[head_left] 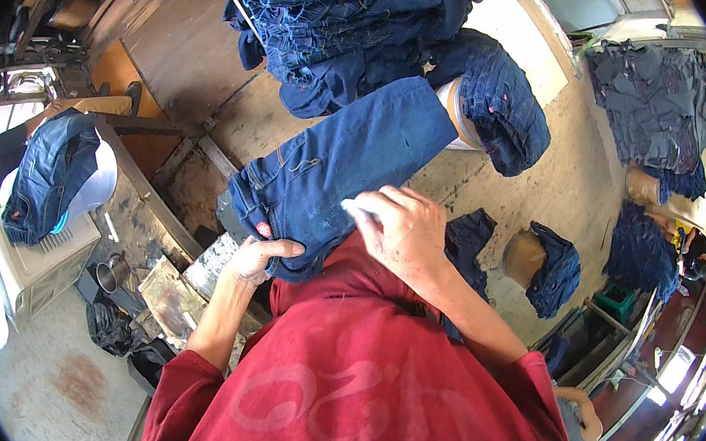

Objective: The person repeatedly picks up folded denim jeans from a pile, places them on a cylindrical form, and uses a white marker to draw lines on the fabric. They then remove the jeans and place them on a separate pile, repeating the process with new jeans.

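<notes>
A pair of dark blue jeans [352, 155] lies stretched out in front of me, its waist end near my body and its leg running away to the upper right. My left hand [259, 257] grips the waist end, thumb on top beside a small red and white tag [264, 230]. Just above the denim my right hand [408, 234] is closed in a pinch on a small pale piece [352, 209] whose kind I cannot make out. Faint whitish marks show on the cloth near it.
A large heap of jeans [350, 20] fills the far side. More jeans [505, 107] drape over a round drum at the far right. Grey garments [654, 98] are piled farther right. At left, jeans [49, 173] hang near a beige boxy appliance [48, 260]; other people are nearby.
</notes>
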Action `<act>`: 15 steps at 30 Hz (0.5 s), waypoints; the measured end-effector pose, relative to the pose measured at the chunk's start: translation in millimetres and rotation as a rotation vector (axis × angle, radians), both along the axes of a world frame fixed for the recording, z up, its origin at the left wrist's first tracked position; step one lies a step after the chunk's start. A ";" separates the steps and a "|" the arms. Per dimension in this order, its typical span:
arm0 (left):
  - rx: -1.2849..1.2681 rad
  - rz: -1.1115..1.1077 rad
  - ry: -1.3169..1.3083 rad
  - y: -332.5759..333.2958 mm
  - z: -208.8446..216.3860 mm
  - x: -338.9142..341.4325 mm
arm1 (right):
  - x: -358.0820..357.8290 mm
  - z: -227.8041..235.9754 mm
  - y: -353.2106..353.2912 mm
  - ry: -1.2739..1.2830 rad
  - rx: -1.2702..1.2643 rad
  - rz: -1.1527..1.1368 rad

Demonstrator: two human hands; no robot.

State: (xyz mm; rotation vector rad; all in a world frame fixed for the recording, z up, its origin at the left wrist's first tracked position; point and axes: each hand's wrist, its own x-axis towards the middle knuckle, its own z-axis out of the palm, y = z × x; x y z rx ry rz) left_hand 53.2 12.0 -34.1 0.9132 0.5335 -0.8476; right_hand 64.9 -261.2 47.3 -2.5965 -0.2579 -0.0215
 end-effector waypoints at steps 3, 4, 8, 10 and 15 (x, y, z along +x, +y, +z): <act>0.213 -0.068 0.145 -3.4 5.2 4.0 | 1.7 -1.6 -2.5 0.057 0.098 0.138; 0.102 -0.041 0.067 -4.9 6.5 5.9 | 4.0 -3.2 -5.5 0.005 0.021 0.052; 0.025 0.067 0.026 -9.8 8.2 9.5 | 23.4 -16.2 -26.5 -0.133 0.049 0.101; 0.036 0.064 0.072 -9.0 5.6 9.1 | 25.6 -21.0 -32.0 -0.205 0.100 0.243; 0.000 -0.035 0.113 0.1 -8.8 6.1 | 29.3 -26.0 -32.5 -0.245 0.037 0.414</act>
